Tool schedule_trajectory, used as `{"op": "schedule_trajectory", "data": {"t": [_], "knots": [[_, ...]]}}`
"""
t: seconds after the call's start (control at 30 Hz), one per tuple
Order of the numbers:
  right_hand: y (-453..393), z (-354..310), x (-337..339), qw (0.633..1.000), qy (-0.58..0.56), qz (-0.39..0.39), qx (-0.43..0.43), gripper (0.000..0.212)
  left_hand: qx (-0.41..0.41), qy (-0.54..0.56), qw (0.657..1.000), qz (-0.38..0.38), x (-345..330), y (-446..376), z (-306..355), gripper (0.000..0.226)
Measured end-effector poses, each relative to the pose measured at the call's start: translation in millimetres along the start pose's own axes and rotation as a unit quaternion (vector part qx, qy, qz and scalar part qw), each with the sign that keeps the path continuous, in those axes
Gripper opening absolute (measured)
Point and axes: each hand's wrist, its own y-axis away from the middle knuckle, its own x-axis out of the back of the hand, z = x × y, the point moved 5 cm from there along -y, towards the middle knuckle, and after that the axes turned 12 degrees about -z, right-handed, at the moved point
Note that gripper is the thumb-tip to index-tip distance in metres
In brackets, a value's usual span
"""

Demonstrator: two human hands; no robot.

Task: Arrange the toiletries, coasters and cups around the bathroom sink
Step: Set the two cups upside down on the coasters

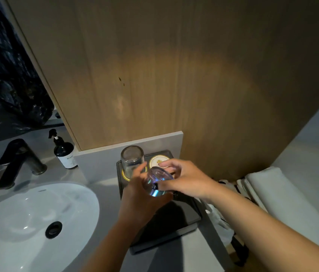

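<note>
A dark tray [182,222] lies on the counter right of the sink. At its far left an upturned clear glass [132,159] stands on a gold-rimmed coaster [125,176]. Beside it lies a second white, gold-rimmed coaster [157,160]. Above the tray, both hands hold another clear glass [157,182], tilted. My left hand [137,195] cups it from the left and below. My right hand [186,178] grips it from the right, fingers over its top.
A white sink [17,222] fills the lower left, with a black faucet [17,161] behind it. A dark pump bottle [64,152] stands by the wooden wall panel. Folded white towels [284,203] lie at the right, with dark-and-white items beside the tray.
</note>
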Motion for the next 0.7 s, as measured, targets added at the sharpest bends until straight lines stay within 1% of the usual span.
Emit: {"op": "schedule_trajectory", "data": {"t": [0.13, 0.17, 0.23, 0.3, 0.37, 0.5, 0.57, 0.63, 0.7], "knots": [[4, 9, 17, 0.999, 0.019, 0.033, -0.013, 0.072, -0.03, 0.001, 0.999, -0.017, -14, -7, -7, 0.087], [4, 9, 22, 0.999, 0.031, 0.037, -0.015, 0.073, -0.028, 0.014, 0.999, -0.02, -17, -8, -10, 0.083], [5, 6, 39, 0.997, 0.053, 0.052, -0.018, 0.065, -0.019, 0.019, 1.0, -0.015, -18, -9, -19, 0.079], [6, -1, 60, 0.994, 0.077, 0.076, -0.017, 0.051, -0.005, -0.022, 1.0, 0.001, -18, -8, -29, 0.07], [3, -9, 79, 0.99, 0.102, 0.098, -0.014, 0.044, -0.004, -0.07, 0.998, -0.007, -20, -9, -38, 0.056], [-13, -19, 104, 0.978, 0.151, 0.145, -0.016, 0.052, -0.035, -0.14, 0.988, -0.063, -31, -14, -51, 0.047], [-26, -21, 105, 0.972, 0.182, 0.145, -0.017, 0.061, -0.054, -0.174, 0.981, -0.066, -36, -19, -52, 0.045], [-39, -23, 101, 0.968, 0.21, 0.14, -0.015, 0.068, -0.05, -0.23, 0.97, -0.067, -40, -23, -52, 0.048], [-49, -25, 95, 0.963, 0.232, 0.137, -0.011, 0.066, -0.032, -0.284, 0.956, -0.069, -43, -26, -51, 0.056]]}}
